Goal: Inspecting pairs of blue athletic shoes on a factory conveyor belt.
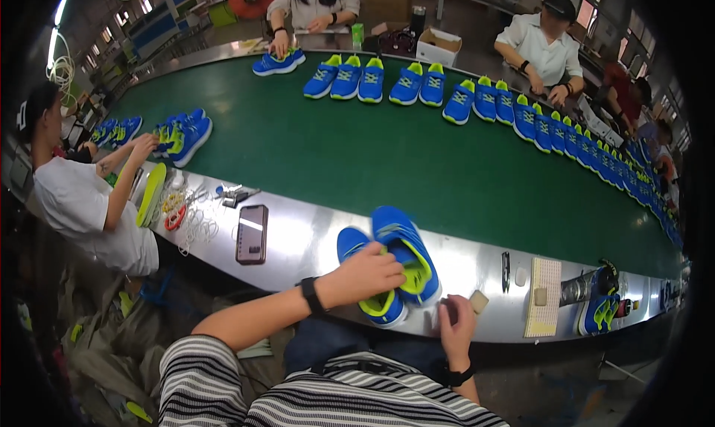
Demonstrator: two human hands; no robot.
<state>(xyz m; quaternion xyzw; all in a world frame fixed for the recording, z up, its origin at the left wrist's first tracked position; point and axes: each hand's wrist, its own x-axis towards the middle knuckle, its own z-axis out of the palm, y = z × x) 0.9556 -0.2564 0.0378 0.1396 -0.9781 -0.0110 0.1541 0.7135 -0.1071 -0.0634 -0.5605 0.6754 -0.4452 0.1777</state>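
Note:
Two blue sneakers with lime-green linings lie side by side on the metal ledge in front of me, toes pointing away. My left hand reaches across them, its fingers curled at the collar of the right-hand sneaker. Partly hidden under that hand and wrist is the left-hand sneaker. My right hand is just right of the heels, with thumb and fingers apart and nothing visible between them. Close to its fingertips sits a small beige block.
A green conveyor belt carries a long row of blue sneakers along its far side. On the ledge are a phone, tangled cords, a black pen and a paper pad. Co-workers sit around the belt.

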